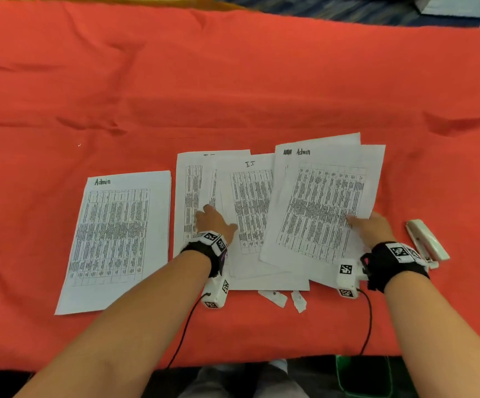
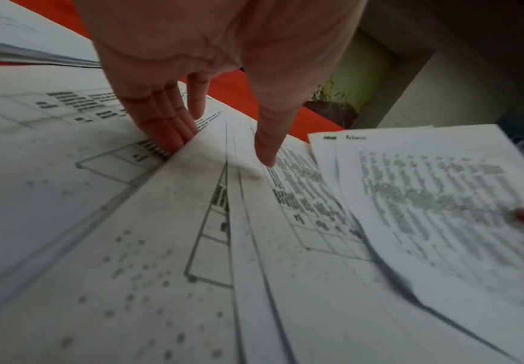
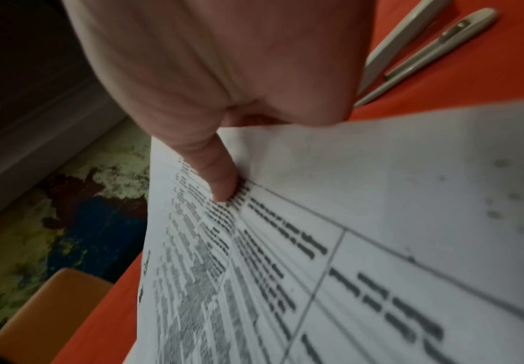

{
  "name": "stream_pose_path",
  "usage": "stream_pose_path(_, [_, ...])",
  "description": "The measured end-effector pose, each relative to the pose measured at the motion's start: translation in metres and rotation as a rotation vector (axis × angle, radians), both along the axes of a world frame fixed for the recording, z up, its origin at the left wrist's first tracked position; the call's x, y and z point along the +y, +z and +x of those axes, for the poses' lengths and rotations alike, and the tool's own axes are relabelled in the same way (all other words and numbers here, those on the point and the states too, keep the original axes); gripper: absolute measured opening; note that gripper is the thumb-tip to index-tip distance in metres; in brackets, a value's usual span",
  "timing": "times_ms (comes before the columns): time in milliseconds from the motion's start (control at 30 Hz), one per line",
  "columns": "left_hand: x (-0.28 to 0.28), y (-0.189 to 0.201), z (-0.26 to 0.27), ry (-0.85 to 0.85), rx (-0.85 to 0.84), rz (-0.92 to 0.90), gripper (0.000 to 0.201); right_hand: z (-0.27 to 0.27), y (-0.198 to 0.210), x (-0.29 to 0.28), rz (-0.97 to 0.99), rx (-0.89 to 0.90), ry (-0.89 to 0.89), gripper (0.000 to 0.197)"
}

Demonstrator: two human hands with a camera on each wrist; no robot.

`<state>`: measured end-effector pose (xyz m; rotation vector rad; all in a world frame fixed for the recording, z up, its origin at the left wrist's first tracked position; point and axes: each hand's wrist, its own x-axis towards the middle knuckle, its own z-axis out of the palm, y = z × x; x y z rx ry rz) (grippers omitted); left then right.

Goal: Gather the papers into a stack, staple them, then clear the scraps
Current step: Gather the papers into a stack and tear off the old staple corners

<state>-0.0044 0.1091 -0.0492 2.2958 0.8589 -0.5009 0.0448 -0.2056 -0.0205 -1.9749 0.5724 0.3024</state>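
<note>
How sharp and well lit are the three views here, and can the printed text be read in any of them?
Head view: evenly lit, handwritten Admin heading legible, table print too fine, edges bowed. Left wrist view: dim, near sheets smeared, left hand sharper. Right wrist view: dark, print streaked and unreadable, stapler soft.

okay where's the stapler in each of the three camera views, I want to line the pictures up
Head view: the stapler lies on the red cloth at the right, just beyond the right hand.
Left wrist view: not in it.
Right wrist view: the stapler runs across the top right corner, past the right hand.
Shared landmark: the Admin sheet pinched by the right hand shows in all three.
</note>
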Motion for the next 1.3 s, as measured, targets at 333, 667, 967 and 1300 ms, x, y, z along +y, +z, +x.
stream_pose_path(333, [0.002,0.0,-0.001,0.042,-0.224,-0.325,0.016,0.01,-0.008,0.01,0.361,0.061,0.042,0.041])
stream_pose_path(667, [-0.008,0.027,-0.006,0.12,-0.308,-0.706,0.043,0.02,-0.014,0.049,0.299,0.066,0.185,0.042])
stream_pose_path(967, [-0.007,0.023,0.0,0.02,-0.298,-0.488,0.032,0.024,-0.01,0.023,0.268,0.055,0.169,0.041])
stream_pose_path(1300, [0.023,-0.012,-0.007,0.205,-0.082,0.052,0.082,0.017,-0.006,-0.013,0.487,0.023,-0.028,0.046])
